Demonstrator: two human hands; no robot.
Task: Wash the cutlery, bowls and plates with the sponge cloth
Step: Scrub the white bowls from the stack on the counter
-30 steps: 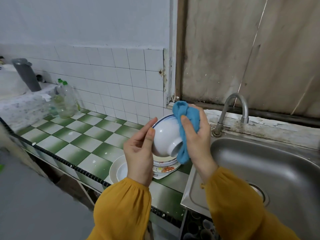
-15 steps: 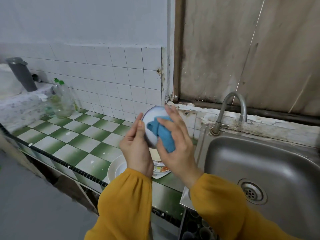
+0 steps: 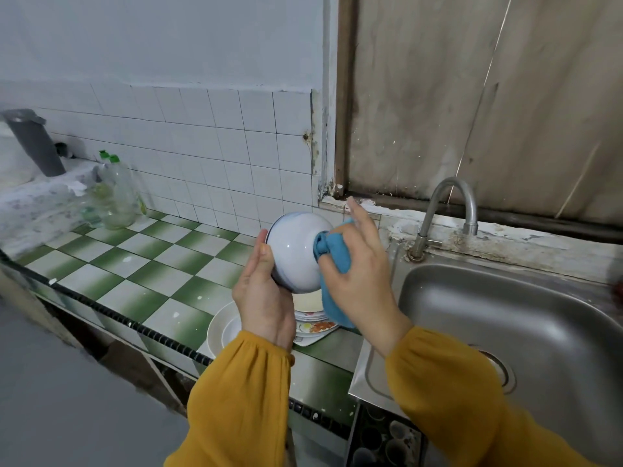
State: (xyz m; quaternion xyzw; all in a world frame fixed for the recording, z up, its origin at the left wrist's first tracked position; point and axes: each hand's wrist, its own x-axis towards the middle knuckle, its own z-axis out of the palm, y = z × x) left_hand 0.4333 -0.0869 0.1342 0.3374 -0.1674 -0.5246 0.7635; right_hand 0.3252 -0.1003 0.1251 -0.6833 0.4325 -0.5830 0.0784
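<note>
A white bowl (image 3: pixel 296 254) with a dark rim is held on its side above the counter, its outside turned toward me. My left hand (image 3: pixel 263 298) grips it at the rim from the left. My right hand (image 3: pixel 357 278) holds the blue sponge cloth (image 3: pixel 332 264) and presses it against the bowl's right side, at its base, with the index finger sticking up. Directly below, a stack of plates (image 3: pixel 315 323) sits on a patterned tray, and a white bowl (image 3: pixel 222 328) rests beside it.
The steel sink (image 3: pixel 526 332) with its curved tap (image 3: pixel 448 214) lies to the right. Clear bottles with green caps (image 3: pixel 114 193) stand at the counter's far left by the tiled wall, on the green-and-white checked counter (image 3: pixel 151 264). A grey pipe (image 3: pixel 33 143) rises behind them.
The bowl has been turned from showing its inside, with the cloth wiping within, to showing its outside. The cloth now rubs the bowl's base side.
</note>
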